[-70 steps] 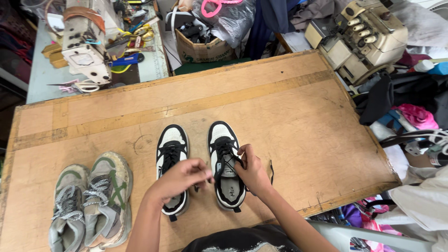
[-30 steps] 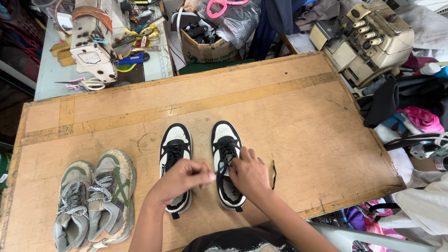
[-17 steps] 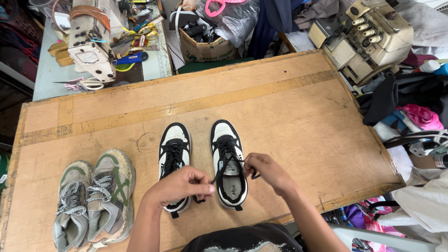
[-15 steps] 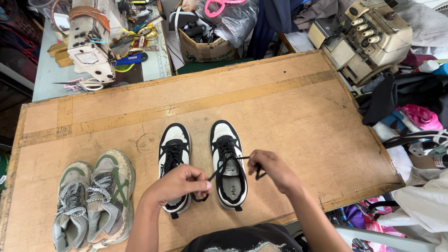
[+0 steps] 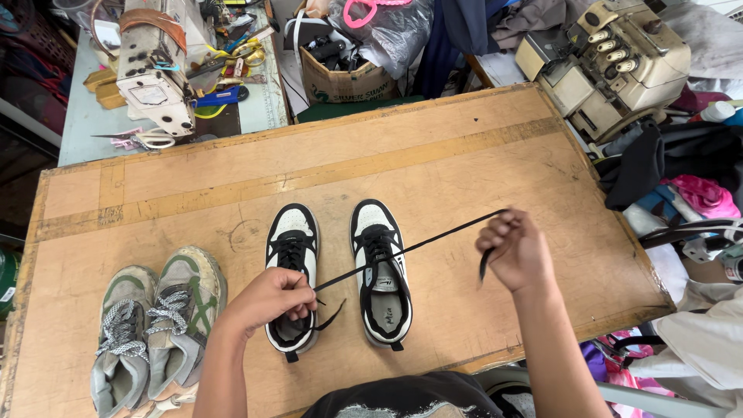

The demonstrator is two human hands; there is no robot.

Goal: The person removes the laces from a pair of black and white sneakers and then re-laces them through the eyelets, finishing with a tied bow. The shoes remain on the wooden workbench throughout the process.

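Black lace [image 5: 410, 249] pinched taut between left hand [image 5: 267, 298] and right hand [image 5: 517, 249], 3 o'clock of black-and-white sneaker [image 5: 381, 279]; tension best kept even.

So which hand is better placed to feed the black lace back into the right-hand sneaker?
Probably the left hand: it pinches the black lace beside the sneaker, while the right hand holds the other end stretched far away.

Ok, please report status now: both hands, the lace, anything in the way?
Left hand and right hand shut on black lace, pulled taut across right sneaker. Nothing blocks it.
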